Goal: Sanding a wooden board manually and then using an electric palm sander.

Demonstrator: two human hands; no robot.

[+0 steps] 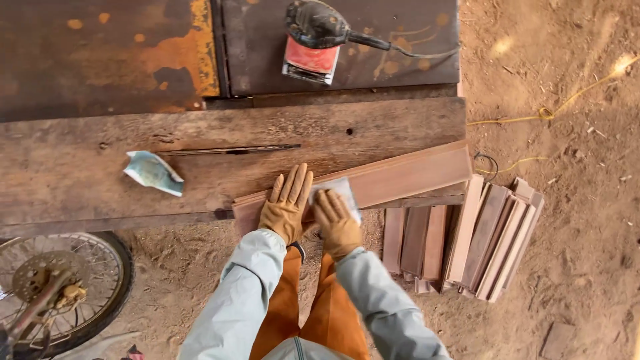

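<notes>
Head view: my left gloved hand (285,204) lies flat, fingers spread, pinning the long reddish wooden board (400,177) on the old wooden bench (100,167). My right gloved hand (335,219) presses a pale sandpaper sheet (341,190) on it, fingers curled over. I think it's sanding now; steady rubbing toward three o'clock seems needed.

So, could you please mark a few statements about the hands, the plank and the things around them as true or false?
1. The left hand lies flat on the plank. True.
2. The right hand presses a sheet of sandpaper on the plank. True.
3. The power sander is in the right hand. False: it sits unheld on the metal top.
4. The stacked planks lie on the bench. False: they lie on the dirt ground.
</notes>
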